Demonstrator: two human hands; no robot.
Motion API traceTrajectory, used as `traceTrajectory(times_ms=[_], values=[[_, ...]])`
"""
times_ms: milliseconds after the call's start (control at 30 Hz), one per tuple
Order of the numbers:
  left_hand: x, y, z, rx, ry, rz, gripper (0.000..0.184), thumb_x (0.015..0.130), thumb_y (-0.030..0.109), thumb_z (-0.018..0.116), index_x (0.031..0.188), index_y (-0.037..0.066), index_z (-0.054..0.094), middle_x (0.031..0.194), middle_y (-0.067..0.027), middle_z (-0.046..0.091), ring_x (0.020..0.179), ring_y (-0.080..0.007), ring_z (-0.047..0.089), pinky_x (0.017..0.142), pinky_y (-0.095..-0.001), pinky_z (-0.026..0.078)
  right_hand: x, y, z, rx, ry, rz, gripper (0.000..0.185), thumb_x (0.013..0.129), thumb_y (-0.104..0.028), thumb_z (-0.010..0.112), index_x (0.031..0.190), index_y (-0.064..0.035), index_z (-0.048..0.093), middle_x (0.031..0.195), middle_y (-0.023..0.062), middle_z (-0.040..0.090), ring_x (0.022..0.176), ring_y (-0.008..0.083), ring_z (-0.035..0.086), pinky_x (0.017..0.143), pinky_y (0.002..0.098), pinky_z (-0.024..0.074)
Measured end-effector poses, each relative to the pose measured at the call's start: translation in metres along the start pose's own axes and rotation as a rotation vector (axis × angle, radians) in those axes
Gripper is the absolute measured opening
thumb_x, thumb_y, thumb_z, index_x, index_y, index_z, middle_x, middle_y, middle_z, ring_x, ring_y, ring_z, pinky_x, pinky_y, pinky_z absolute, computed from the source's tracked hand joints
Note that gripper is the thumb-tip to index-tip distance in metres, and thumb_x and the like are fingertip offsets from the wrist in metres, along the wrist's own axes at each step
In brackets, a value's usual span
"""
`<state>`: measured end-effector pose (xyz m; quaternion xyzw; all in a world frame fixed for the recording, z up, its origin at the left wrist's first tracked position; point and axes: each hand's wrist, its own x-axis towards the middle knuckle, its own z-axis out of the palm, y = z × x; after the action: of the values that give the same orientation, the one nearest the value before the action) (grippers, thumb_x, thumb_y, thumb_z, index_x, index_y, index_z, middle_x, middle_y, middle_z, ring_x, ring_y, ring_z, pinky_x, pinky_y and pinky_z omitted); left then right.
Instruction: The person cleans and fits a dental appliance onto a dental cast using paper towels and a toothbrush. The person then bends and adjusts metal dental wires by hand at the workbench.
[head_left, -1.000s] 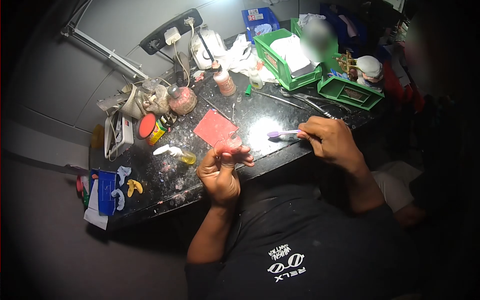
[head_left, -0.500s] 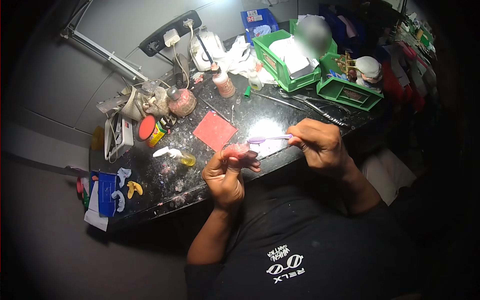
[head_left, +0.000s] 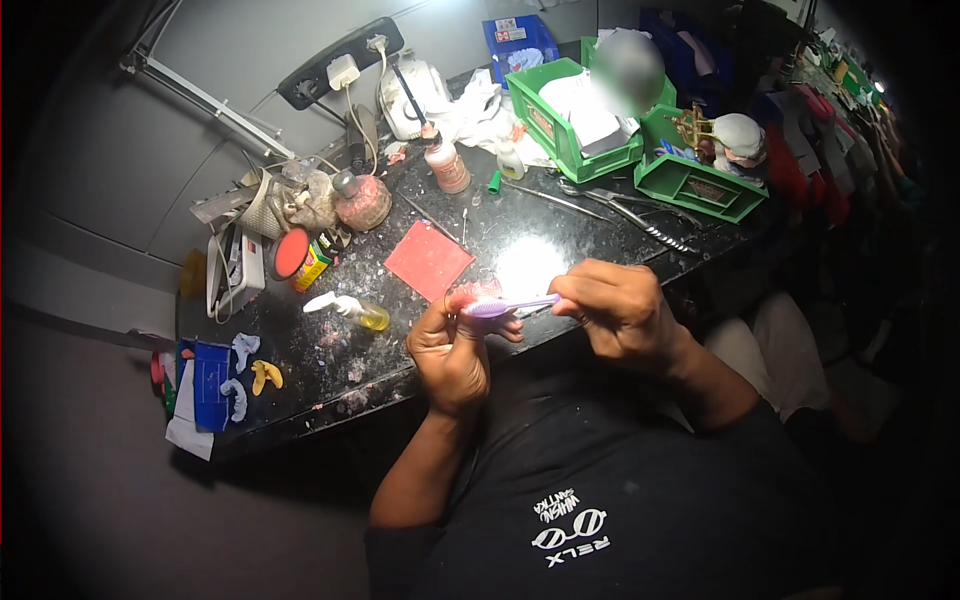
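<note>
Head camera: single view from the wearer's head, facing forward and steeply down. Close range; left hand (head_left: 450, 360) and right hand (head_left: 622, 308) about mid-frame, bench (head_left: 300, 352) beyond. Shirt (head_left: 640, 470) at bottom, wall (head_left: 245, 60) upper left. Wide field, dark corners; bench edge slants up rightward.

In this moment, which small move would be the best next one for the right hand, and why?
Probably a short, light stroke of the purple toothbrush along the pink piece: the right hand grips the handle, the brush head overlaps the piece in this view, and the left hand holds it. Whether the bristles touch is unclear.
</note>
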<state>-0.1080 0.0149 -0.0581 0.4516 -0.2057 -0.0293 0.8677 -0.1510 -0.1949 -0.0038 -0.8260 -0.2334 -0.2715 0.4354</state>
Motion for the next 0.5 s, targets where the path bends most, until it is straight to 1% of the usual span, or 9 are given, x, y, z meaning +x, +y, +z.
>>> traceTrajectory(times_ms=[67,133,167,200,267,367,433,467,500], values=[[0.0,0.0,0.001,-0.009,-0.001,-0.005,0.021,0.103,0.014,0.06,0.115,-0.003,0.063,0.097,-0.0215,0.073,0.077,-0.0263,0.072,0.066,-0.0379,0.062,0.0,0.004,-0.001,-0.013,0.006,0.006,0.011,0.087,0.001,0.072,0.098,-0.0002,0.07,0.08,0.0122,0.067,0.067,0.0294,0.067,0.059,0.0358,0.0509],[0.002,0.005,0.002,-0.03,-0.002,-0.06,0.021,0.103,0.014,0.06,0.116,-0.002,0.062,0.096,-0.0224,0.072,0.076,-0.0269,0.072,0.067,-0.0381,0.063,0.002,0.014,-0.006,-0.034,0.066,0.056,0.014,0.085,0.002,0.072,0.099,0.0004,0.07,0.081,0.0123,0.067,0.068,0.0297,0.068,0.059,0.0354,0.0513],[0.002,0.004,0.002,-0.03,0.0,-0.057,0.021,0.103,0.014,0.06,0.116,-0.002,0.062,0.096,-0.0224,0.072,0.076,-0.0269,0.072,0.067,-0.0381,0.063,0.002,0.01,-0.006,-0.022,-0.006,0.035,0.013,0.085,0.002,0.072,0.097,0.0003,0.07,0.081,0.0124,0.067,0.068,0.0301,0.068,0.059,0.0356,0.0515],[0.001,0.001,0.003,-0.028,0.009,-0.067,0.021,0.103,0.015,0.059,0.115,-0.002,0.062,0.096,-0.0227,0.072,0.076,-0.0271,0.072,0.067,-0.0382,0.063,0.0,0.004,0.004,0.049,0.031,0.061,0.009,0.086,0.002,0.071,0.094,0.0002,0.069,0.081,0.0124,0.067,0.068,0.0302,0.068,0.059,0.0358,0.0514],[0.0,0.0,0.003,-0.026,0.015,-0.076,0.02,0.104,0.015,0.059,0.114,-0.002,0.062,0.096,-0.023,0.072,0.077,-0.0274,0.072,0.067,-0.0382,0.063,0.002,0.01,0.0,-0.002,0.007,0.018,0.01,0.085,0.003,0.071,0.094,0.0001,0.069,0.081,0.0128,0.067,0.069,0.0303,0.068,0.059,0.0358,0.0518],[0.0,0.0,0.002,-0.04,0.004,-0.082,0.02,0.104,0.016,0.059,0.114,-0.001,0.062,0.096,-0.0225,0.073,0.076,-0.0278,0.072,0.067,-0.0383,0.063,0.0,0.012,0.002,-0.017,0.007,0.02,0.011,0.085,0.002,0.07,0.096,-0.0002,0.069,0.082,0.0127,0.067,0.07,0.0305,0.069,0.06,0.0357,0.0522],[-0.001,-0.002,0.001,-0.073,0.057,-0.096,0.018,0.101,0.019,0.063,0.108,0.003,0.062,0.095,-0.0208,0.072,0.074,-0.0287,0.071,0.062,-0.0374,0.061,0.001,0.013,0.005,-0.003,0.028,0.019,0.009,0.087,0.0,0.07,0.096,0.0,0.069,0.081,0.0125,0.067,0.068,0.0297,0.068,0.06,0.0354,0.0518],[-0.002,0.0,0.0,-0.072,0.055,-0.1,0.018,0.101,0.019,0.063,0.108,0.003,0.062,0.095,-0.0208,0.072,0.074,-0.0287,0.071,0.062,-0.0374,0.061,0.0,0.012,0.005,0.009,0.051,0.019,0.008,0.088,-0.002,0.071,0.096,0.0003,0.07,0.079,0.0123,0.066,0.067,0.0289,0.067,0.06,0.0351,0.0514],[0.0,0.002,-0.001,-0.077,0.051,-0.1,0.017,0.101,0.019,0.063,0.108,0.004,0.062,0.095,-0.0204,0.072,0.075,-0.0288,0.07,0.062,-0.037,0.061,-0.001,0.019,0.001,-0.029,0.056,0.073,0.008,0.088,-0.003,0.072,0.095,0.0008,0.07,0.078,0.0121,0.066,0.065,0.0279,0.065,0.059,0.0346,0.0502]])
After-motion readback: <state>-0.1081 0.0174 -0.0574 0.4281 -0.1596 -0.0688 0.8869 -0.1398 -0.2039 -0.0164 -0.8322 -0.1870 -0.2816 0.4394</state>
